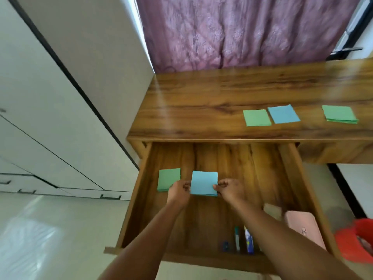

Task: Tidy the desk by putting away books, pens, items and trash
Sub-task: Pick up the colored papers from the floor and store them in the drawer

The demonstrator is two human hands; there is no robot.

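Drawer (292, 170) is standing pulled out from under the desk (222, 102), and I am using it as the reference for everything below. I am seeing both hands inside it, near its middle, sharing one blue pad (204, 182). Left hand (178, 191) is pinching the pad's left edge, fingers curled in tight; right hand (230, 188) is pinching the lower right corner between thumb and fingertips. I cannot tell whether the pad is resting on the drawer floor or being held just above it.

A green pad (167, 177) is lying flat in the drawer, just left of the blue one, with the left hand partly covering its near corner.

Toward the drawer's near wall, pens (237, 237) and a small tube (248, 239) are lying side by side, and a pink case (304, 225) is sitting in the near right corner.

Beyond the drawer, on the desk, three more pads are waiting: a green sheet (256, 117), a blue sheet (283, 114) just beside it, and a green stack (340, 114) well apart to the right.

Outside the drawer's right wall, a red bin (351, 241) is standing on the floor.
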